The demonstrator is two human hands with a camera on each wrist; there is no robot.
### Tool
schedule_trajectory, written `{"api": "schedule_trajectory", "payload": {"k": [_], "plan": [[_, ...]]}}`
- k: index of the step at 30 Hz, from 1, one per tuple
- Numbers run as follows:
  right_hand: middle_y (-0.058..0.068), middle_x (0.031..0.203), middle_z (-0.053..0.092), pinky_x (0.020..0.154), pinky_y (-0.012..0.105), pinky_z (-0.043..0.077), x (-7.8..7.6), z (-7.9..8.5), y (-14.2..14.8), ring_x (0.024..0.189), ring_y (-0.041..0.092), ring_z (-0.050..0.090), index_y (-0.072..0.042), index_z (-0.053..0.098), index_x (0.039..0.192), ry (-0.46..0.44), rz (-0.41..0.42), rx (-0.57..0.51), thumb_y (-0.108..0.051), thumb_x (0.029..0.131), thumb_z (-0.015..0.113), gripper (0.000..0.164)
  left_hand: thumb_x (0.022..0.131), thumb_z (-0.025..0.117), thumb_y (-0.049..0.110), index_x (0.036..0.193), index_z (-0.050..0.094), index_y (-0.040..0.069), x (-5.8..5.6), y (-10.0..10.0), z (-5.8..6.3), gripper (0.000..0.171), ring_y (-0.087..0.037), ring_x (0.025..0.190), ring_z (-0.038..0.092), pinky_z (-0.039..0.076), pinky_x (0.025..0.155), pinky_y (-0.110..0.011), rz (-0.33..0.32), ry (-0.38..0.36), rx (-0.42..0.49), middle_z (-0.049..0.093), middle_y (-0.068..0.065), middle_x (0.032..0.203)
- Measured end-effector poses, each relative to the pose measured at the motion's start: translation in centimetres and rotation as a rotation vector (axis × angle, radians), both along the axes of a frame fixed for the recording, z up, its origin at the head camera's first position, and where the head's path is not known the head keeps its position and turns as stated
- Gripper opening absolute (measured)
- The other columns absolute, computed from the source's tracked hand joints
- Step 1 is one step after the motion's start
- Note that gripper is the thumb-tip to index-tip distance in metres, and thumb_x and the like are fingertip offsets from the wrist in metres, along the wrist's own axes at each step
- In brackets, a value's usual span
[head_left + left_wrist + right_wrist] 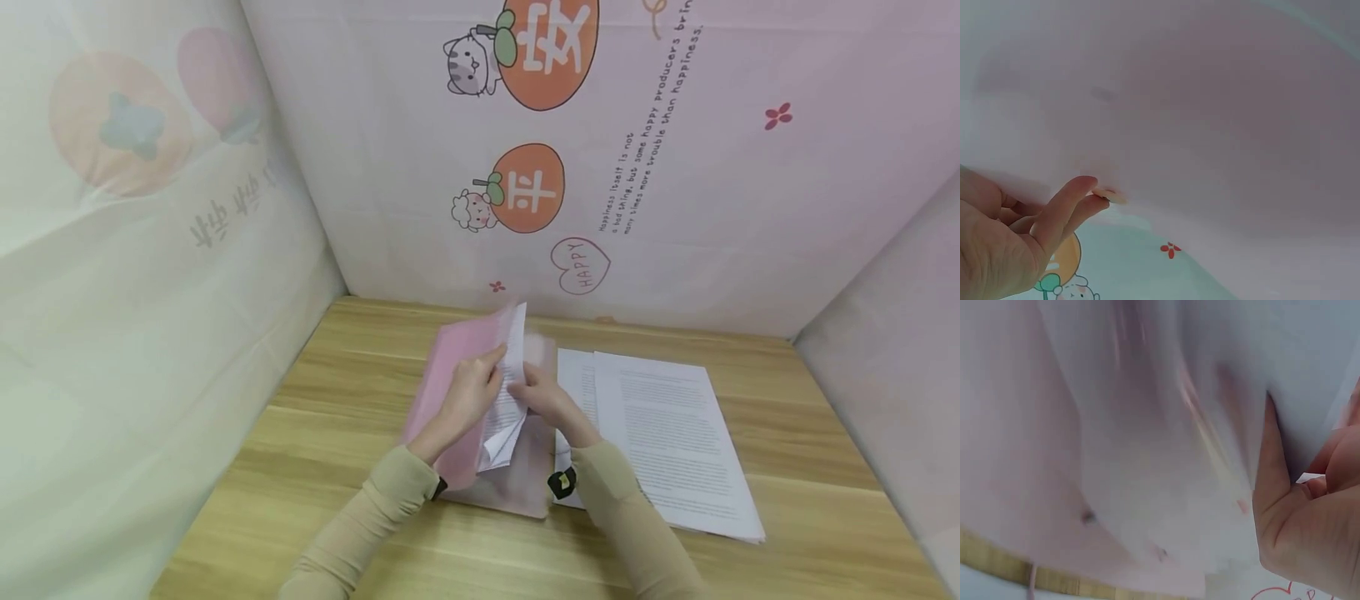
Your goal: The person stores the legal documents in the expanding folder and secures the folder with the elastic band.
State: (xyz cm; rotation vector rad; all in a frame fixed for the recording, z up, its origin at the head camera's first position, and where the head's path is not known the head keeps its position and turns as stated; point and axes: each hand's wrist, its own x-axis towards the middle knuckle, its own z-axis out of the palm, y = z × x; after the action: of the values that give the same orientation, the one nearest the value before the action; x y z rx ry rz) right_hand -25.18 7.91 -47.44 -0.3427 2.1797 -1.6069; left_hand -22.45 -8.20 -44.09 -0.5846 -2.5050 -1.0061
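Observation:
A pink translucent folder [463, 337] stands open on the table, its left cover raised. My left hand [471, 387] pinches the edge of that cover; in the left wrist view the fingers [1063, 209] meet at the rim of the pale pink cover. Printed sheets [501, 421] stand tilted between the covers, their lower corners fanned apart. My right hand [550, 398] grips these sheets by their right edge, thumb on the near face. In the right wrist view the thumb [1272, 469] lies against the white paper, and the folder's inside is blurred.
Right of the folder lies a stack of printed papers [667, 433], partly beneath the right forearm. A wood-grain table [300, 450] carries everything. Printed cloth walls [405, 192] rise behind and at both sides. A black wrist device [561, 482] sits by the right cuff.

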Motion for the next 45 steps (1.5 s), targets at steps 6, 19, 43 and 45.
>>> {"api": "schedule_trajectory", "payload": {"k": [6, 19, 43, 45], "plan": [[0.030, 0.121, 0.061, 0.080, 0.037, 0.059, 0.1, 0.1, -0.9, 0.093, 0.024, 0.067, 0.009, 0.035, 0.145, 0.005, -0.024, 0.026, -0.010, 0.098, 0.046, 0.051, 0.083, 0.055, -0.008, 0.128, 0.061, -0.008, 0.1, 0.3, 0.1, 0.046, -0.005, 0.049, 0.030, 0.025, 0.045, -0.015, 0.025, -0.015, 0.009, 0.052, -0.007, 0.059], [0.032, 0.118, 0.066, 0.073, 0.036, 0.062, 0.6, 1.3, -0.5, 0.093, 0.034, 0.072, 0.009, 0.054, 0.131, 0.094, -0.131, 0.128, -0.004, 0.094, 0.054, 0.040, 0.082, 0.056, -0.008, 0.128, 0.061, -0.007, -0.4, 0.1, -0.1, 0.047, -0.011, 0.056, 0.043, 0.041, 0.052, -0.021, 0.054, 0.024, -0.037, 0.067, -0.014, 0.070], [0.034, 0.121, 0.064, 0.078, 0.033, 0.061, 2.8, 3.0, 7.5, 0.091, 0.033, 0.074, 0.008, 0.047, 0.137, 0.205, -0.233, 0.250, -0.015, 0.097, 0.059, 0.048, 0.083, 0.054, -0.006, 0.126, 0.065, -0.004, -0.5, -0.3, -0.6, 0.044, -0.017, 0.060, 0.049, 0.040, 0.053, -0.024, 0.113, 0.021, 0.005, 0.074, -0.023, 0.106], [0.032, 0.122, 0.065, 0.080, 0.036, 0.061, 3.0, 2.8, 8.7, 0.094, 0.033, 0.074, 0.007, 0.049, 0.137, 0.244, -0.246, 0.323, -0.018, 0.097, 0.060, 0.048, 0.083, 0.054, -0.006, 0.125, 0.065, -0.005, -0.5, -0.3, -0.6, 0.044, -0.018, 0.060, 0.050, 0.041, 0.053, -0.024, 0.116, 0.022, 0.006, 0.073, -0.023, 0.110]]}}
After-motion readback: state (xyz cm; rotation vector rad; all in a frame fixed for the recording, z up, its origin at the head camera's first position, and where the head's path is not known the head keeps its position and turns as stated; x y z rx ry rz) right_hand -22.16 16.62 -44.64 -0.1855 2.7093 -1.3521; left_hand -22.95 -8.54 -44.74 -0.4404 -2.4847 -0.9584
